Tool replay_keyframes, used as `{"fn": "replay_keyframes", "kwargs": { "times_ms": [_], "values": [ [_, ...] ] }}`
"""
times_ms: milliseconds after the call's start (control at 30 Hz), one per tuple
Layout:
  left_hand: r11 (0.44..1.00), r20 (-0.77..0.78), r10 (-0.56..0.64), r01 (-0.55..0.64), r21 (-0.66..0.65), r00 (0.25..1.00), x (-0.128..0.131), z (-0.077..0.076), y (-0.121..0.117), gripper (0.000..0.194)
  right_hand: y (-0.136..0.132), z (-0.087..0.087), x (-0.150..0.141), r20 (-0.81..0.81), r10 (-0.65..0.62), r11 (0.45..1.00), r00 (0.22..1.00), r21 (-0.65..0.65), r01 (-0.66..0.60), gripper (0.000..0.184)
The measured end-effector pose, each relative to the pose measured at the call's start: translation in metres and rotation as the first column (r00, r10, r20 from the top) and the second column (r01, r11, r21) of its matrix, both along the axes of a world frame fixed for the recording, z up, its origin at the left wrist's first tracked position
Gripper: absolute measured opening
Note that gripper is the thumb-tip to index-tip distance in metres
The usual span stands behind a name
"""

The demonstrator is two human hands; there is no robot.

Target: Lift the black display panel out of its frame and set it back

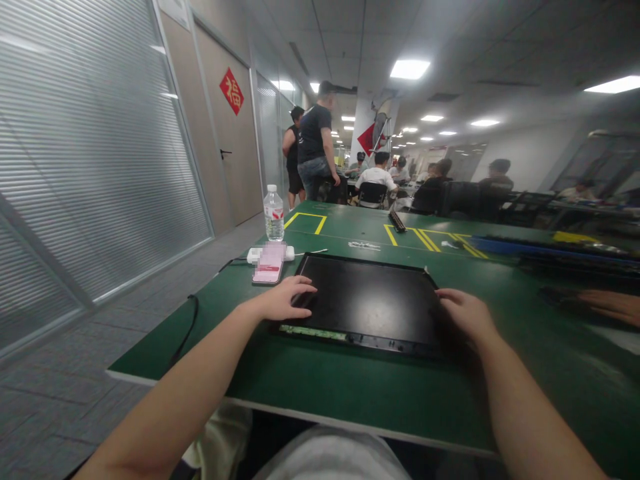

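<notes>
A black flat display panel (375, 297) lies face up on the green table. Along its near edge a strip of green circuit board (313, 333) shows. My left hand (283, 300) rests at the panel's left edge, thumb and fingers spread apart over its surface. At the opposite edge, my right hand (465, 312) has its fingers closed on the panel's right side; its thumb is partly hidden. A small light-coloured bit (427, 270) stands at the panel's far right corner.
Beyond my left hand are a phone (269, 263), a white power strip (255, 255) and a water bottle (274, 215). A dark slim part (397, 222) lies farther back. Another person's hand (613, 303) is at the right, near long blue and black parts (530, 248).
</notes>
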State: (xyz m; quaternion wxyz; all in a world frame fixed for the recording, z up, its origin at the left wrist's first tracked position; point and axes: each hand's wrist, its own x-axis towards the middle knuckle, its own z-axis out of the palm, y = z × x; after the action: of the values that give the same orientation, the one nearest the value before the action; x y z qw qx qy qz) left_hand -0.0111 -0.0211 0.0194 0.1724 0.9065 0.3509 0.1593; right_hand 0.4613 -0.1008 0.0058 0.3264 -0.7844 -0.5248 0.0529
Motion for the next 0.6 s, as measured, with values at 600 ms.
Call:
{"fn": "replay_keyframes", "kwargs": {
  "times_ms": [600],
  "values": [
    [0.987, 0.071, -0.123, 0.13, -0.098, 0.99, -0.0046, 0.01, -0.0023, 0.073, 0.0028, -0.006, -0.0027, -0.003, 0.15, 0.981, 0.989, -0.121, -0.149, 0.029]
  ]
}}
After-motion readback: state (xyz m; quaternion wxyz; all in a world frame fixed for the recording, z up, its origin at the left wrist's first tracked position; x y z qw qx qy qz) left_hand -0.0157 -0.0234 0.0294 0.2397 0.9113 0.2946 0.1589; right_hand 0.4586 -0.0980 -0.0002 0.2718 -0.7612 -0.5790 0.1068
